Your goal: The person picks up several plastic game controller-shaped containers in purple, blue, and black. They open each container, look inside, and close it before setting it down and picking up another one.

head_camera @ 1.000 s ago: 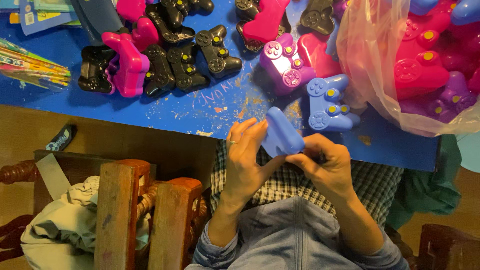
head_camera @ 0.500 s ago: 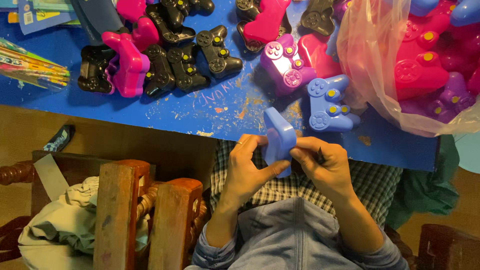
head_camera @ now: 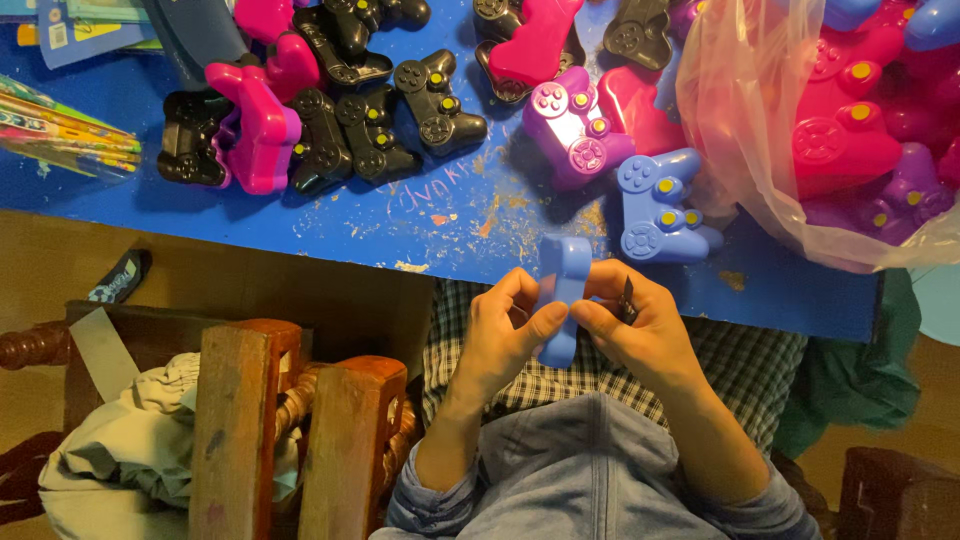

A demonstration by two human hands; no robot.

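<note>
Both my hands hold a light blue toy game controller shell edge-on over my lap, just below the blue table's near edge. My left hand pinches its lower left side with thumb and fingers. My right hand grips its right side and also has a small dark piece tucked between the fingers. A complete light blue controller lies on the table just above my hands.
Black controllers, pink ones and a purple one are spread over the table. A clear plastic bag at the right holds several pink and purple controllers. Wooden chair posts and a cloth bundle stand at my left.
I have turned the blue shell from a flat tilt to upright and edge-on, and both hands have shifted slightly toward the table edge.
</note>
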